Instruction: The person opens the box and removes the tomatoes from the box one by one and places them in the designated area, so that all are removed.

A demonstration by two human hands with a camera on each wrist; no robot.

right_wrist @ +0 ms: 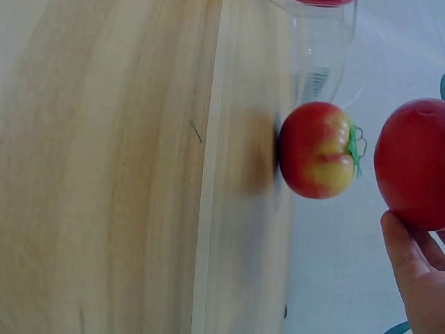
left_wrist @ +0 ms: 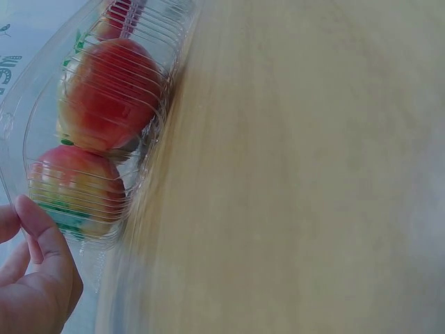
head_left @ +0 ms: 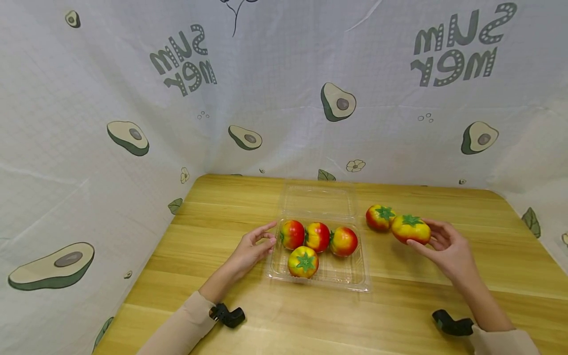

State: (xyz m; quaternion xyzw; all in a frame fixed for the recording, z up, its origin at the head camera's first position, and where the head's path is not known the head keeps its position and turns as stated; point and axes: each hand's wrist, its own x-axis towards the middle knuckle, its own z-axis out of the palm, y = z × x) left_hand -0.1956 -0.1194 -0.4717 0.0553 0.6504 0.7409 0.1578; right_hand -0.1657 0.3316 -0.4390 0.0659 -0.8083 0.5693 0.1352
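Note:
My right hand holds a red and yellow tomato with a green leafy top, fingers at its right side and thumb low at the front. In the right wrist view this held tomato is raised off the wooden table. Another tomato sits on the table just beyond it. A clear plastic clamshell box lies with its lid folded back, several tomatoes inside: three in a row at the back and one in front. At its left rim, my left hand pinches the edge between thumb and forefinger.
The lid lies flat behind the box, toward the table's back edge. Wooden table surface extends around the box. A white avocado-print cloth hangs behind and at the sides. Each wrist wears a black camera.

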